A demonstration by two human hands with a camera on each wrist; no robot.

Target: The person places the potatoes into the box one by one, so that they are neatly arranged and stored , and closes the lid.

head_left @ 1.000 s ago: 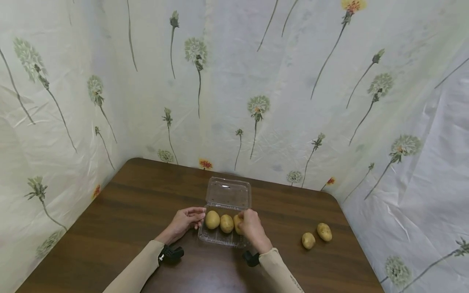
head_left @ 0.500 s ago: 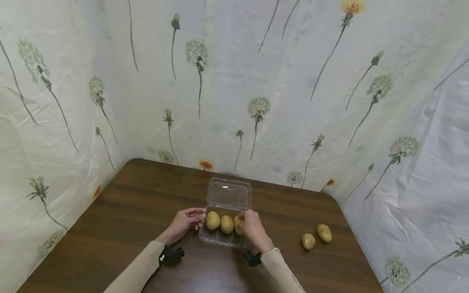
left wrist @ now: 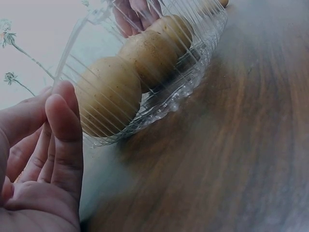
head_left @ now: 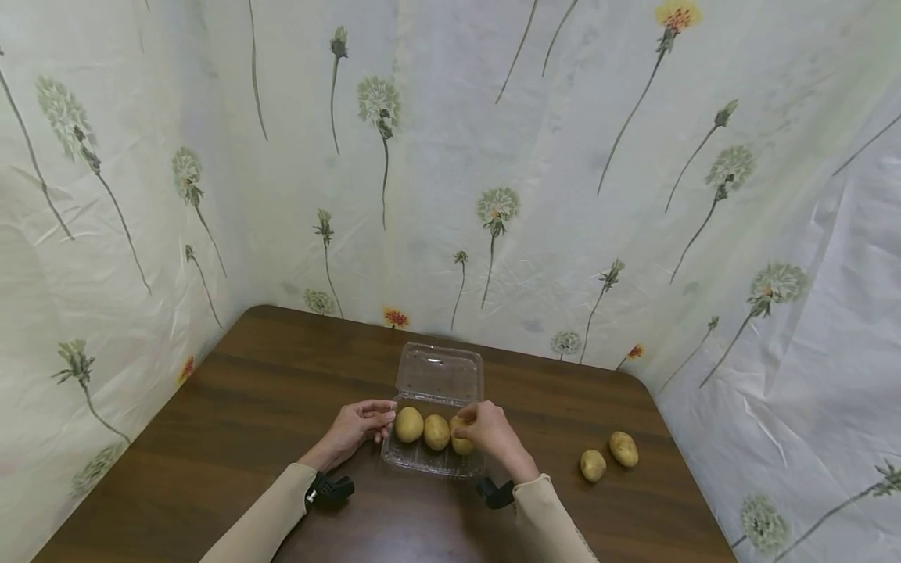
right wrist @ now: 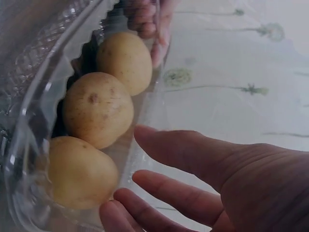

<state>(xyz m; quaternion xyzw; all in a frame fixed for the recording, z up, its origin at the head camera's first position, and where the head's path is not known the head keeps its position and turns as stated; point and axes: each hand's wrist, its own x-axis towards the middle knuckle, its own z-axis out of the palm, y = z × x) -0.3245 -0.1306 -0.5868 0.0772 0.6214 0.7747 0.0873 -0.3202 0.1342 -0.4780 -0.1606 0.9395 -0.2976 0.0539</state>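
Observation:
A clear plastic clamshell box (head_left: 422, 466) stands on the table with its lid (head_left: 439, 374) tilted back. Three potatoes lie in a row in it: a left one (head_left: 408, 424), a middle one (head_left: 436, 432) and a right one (head_left: 462, 446). My left hand (head_left: 352, 428) pinches the box's left rim between thumb and fingers; the left wrist view shows this grip (left wrist: 53, 145) close up. Over the right end of the box is my right hand (head_left: 495, 434), thumb and fingers apart. In the right wrist view its fingertips (right wrist: 112, 212) are close beside the nearest potato (right wrist: 82, 172); contact is unclear.
Two loose potatoes, one nearer (head_left: 593, 465) and one farther (head_left: 623, 449), lie on the dark wooden table (head_left: 296, 367) to the right of the box. A flower-printed curtain (head_left: 436, 156) rises behind the table and on both sides.
My right hand has loosened from the right potato and shifted slightly right, so more of that potato shows. My left hand has stayed on the rim.

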